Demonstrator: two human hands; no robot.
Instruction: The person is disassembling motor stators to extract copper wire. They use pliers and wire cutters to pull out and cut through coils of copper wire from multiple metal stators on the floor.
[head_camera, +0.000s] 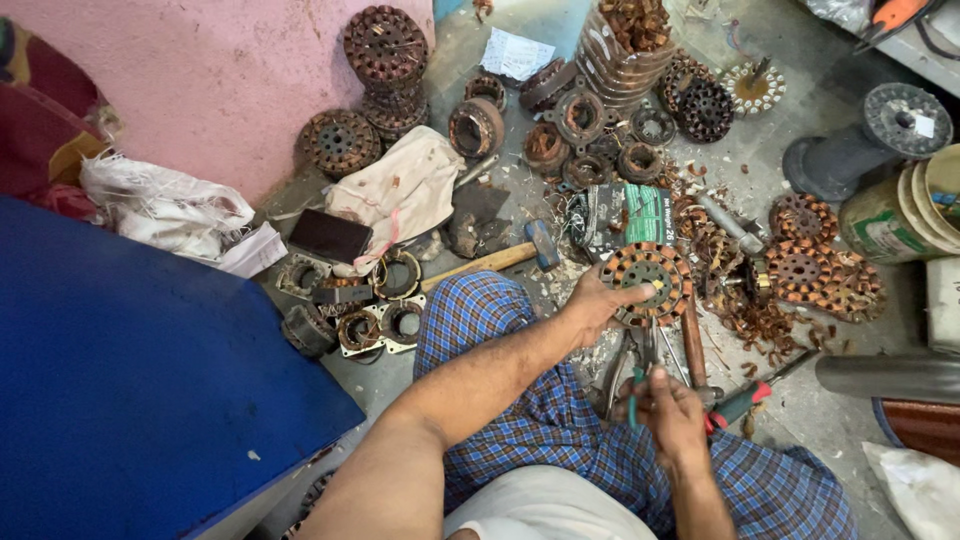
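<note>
A: Nearest?
B: Right hand (672, 412), fingers closed around green-handled pliers (634, 385).
A: Beyond?
B: Left hand (598, 300), fingers spread, pins the wound stator (647, 282) on the floor (800, 420). Probably heavy and rigid; grip its rim, since the copper windings seem fragile.
A: Farthest?
B: Hammer (500, 260).

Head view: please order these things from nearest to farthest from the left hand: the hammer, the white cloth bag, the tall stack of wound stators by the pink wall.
From the left hand, which rests on a round copper-wound stator:
1. Hammer, on the floor just left of the hand.
2. White cloth bag, farther left and up.
3. Tall stack of wound stators, at the top, against the pink wall.
</note>
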